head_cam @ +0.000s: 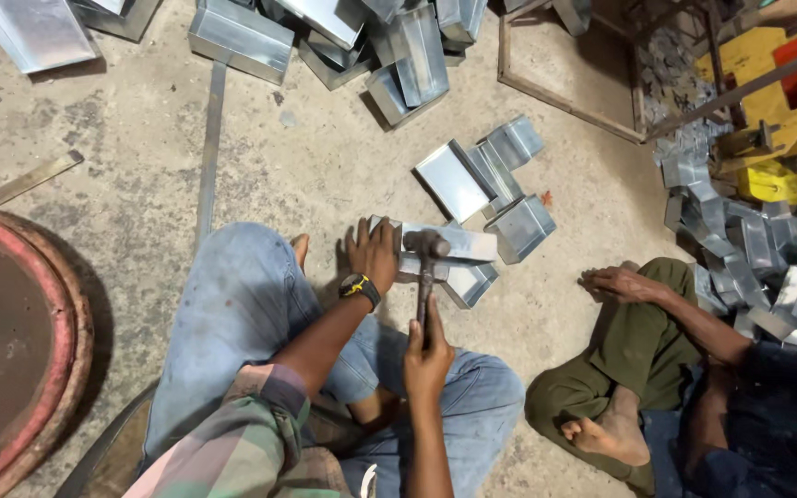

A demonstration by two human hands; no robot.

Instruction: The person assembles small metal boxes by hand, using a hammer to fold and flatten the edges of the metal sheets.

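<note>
On the concrete floor, shiny folded sheet-metal piece (454, 245) under flat left hand (373, 254); right hand (426, 355) fisted around hammer (425, 267).

Seated on bare concrete floor (140, 184), knees apart. Legs clothed in light blue denim jeans (242, 304), faded, loose at the knee. Upper body covered by plaid shirt, muted green, grey and dull red checks; sleeve (251, 415) rolled to just above the elbow. Left wrist fitted with black wristwatch (359, 287), yellow accents on the case, dark strap. Left hand (375, 254) bare, no glove. Right hand (426, 355) and forearm bare, no watch, no ring visible. Feet bare, one partly seen between the legs.
</note>
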